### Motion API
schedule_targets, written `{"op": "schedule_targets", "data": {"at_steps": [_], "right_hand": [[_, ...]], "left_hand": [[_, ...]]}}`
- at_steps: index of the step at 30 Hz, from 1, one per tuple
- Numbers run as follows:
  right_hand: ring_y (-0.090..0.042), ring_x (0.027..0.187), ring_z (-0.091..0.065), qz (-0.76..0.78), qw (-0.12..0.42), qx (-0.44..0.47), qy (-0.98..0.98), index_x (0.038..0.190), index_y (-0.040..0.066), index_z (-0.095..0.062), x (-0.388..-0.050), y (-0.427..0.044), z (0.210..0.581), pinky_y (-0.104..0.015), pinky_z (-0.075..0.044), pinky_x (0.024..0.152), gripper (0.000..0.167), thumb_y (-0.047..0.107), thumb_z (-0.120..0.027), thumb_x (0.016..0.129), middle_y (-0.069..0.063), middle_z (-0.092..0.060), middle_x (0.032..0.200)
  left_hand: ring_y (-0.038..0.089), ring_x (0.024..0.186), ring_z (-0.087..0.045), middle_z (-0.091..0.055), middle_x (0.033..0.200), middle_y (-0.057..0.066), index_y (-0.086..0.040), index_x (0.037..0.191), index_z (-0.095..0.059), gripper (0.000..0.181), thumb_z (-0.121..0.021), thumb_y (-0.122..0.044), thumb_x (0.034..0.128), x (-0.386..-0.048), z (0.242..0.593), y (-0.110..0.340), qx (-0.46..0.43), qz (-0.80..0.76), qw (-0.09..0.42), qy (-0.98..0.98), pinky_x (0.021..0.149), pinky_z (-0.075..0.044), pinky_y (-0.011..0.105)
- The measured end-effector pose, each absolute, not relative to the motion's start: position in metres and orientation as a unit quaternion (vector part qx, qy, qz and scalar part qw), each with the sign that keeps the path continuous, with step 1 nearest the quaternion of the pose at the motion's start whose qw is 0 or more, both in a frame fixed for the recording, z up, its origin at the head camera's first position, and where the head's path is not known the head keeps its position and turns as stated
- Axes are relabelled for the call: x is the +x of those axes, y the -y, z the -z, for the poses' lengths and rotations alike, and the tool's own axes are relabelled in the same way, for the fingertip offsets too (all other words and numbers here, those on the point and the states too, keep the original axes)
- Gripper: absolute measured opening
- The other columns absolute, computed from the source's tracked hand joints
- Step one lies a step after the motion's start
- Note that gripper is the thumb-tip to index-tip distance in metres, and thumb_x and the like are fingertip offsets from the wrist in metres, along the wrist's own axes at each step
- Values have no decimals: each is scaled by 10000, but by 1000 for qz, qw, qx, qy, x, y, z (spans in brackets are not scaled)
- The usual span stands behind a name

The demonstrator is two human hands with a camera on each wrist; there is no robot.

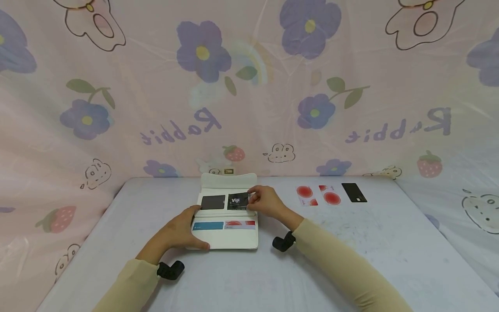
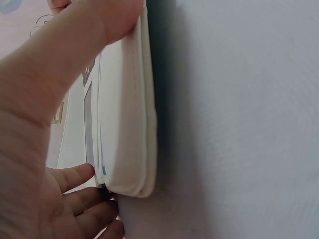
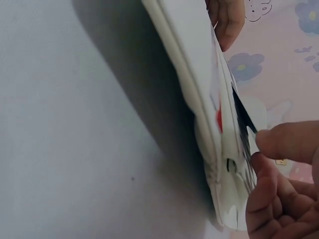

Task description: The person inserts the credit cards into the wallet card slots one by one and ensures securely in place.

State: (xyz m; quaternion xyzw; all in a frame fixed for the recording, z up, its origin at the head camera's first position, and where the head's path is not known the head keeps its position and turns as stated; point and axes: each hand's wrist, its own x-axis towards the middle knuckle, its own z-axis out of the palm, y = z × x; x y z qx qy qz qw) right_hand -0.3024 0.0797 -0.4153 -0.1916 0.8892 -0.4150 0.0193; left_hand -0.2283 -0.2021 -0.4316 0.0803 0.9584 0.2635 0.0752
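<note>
A white card wallet (image 1: 226,239) lies unfolded on the table, its flap at the far side. My left hand (image 1: 177,229) holds the wallet's left side, thumb at the near edge and fingers by the fold. My right hand (image 1: 267,201) pinches the right edge of a black "Vip" card (image 1: 238,200), which lies at the upper right pocket. A dark card (image 1: 212,202) sits to its left. Below the fold are a blue card (image 1: 208,225) and a red-and-white card (image 1: 239,225). In the right wrist view, thumb and fingertips meet at the dark card (image 3: 243,112).
On the table (image 1: 312,268) to the right of the wallet lie two red-and-white cards (image 1: 307,196) (image 1: 329,195) and a black card (image 1: 354,192) in a row. A patterned curtain (image 1: 249,99) hangs behind the table's far edge.
</note>
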Motion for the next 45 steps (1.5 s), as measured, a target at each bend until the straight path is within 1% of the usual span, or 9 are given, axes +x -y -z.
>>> {"op": "schedule_targets", "data": {"at_steps": [7,14,24,30,36,43,45], "right_hand": [[-85,636,-559,399,23,-193,-896,1132,-5,-639,-304,-74,417,-200,-478,581,422,72,-786,743,-15,-679,749],[-85,635,-552,377,22,-200,-904,1145,8,-634,-306,-69,417,-202,-467,585,430,81,-785,749,-1,-686,753],[-86,654,-545,362,19,-208,-909,1142,22,-631,-306,-61,417,-216,-475,642,421,97,-783,756,19,-663,739],[-82,638,-543,351,26,-204,-913,1144,25,-623,-306,-57,418,-224,-473,647,428,107,-776,754,33,-658,729],[-73,651,-529,322,14,-209,-923,1130,43,-636,-307,-52,419,-234,-463,669,410,138,-773,756,51,-643,739],[-81,640,-519,305,17,-211,-928,1129,51,-641,-307,-48,421,-219,-431,626,400,164,-773,769,47,-619,730],[-85,637,-521,302,18,-210,-930,1123,58,-644,-307,-47,421,-232,-431,628,393,175,-774,771,50,-610,722]], "left_hand": [[301,1250,-496,-450,1449,151,-43,1470,-303,1291,-879,-622,470,-229,433,201,83,-263,76,-958,1024,-420,574],[297,1253,-498,-452,1449,148,-46,1473,-301,1298,-874,-634,469,-230,435,201,84,-261,74,-959,1028,-422,562],[315,1270,-489,-441,1457,163,-35,1472,-299,1300,-872,-637,472,-230,431,202,87,-253,76,-960,1034,-415,564],[315,1260,-495,-448,1450,167,-32,1466,-308,1296,-873,-636,469,-229,430,201,88,-251,75,-961,1026,-422,566],[310,1254,-498,-449,1450,167,-31,1466,-309,1298,-873,-640,467,-230,431,201,85,-252,75,-961,1024,-424,563],[311,1253,-495,-443,1455,169,-37,1468,-306,1303,-874,-640,463,-230,430,200,78,-255,81,-960,1026,-420,568],[318,1262,-491,-440,1458,174,-34,1469,-304,1305,-875,-639,464,-231,431,201,77,-254,82,-961,1030,-416,572]]}}
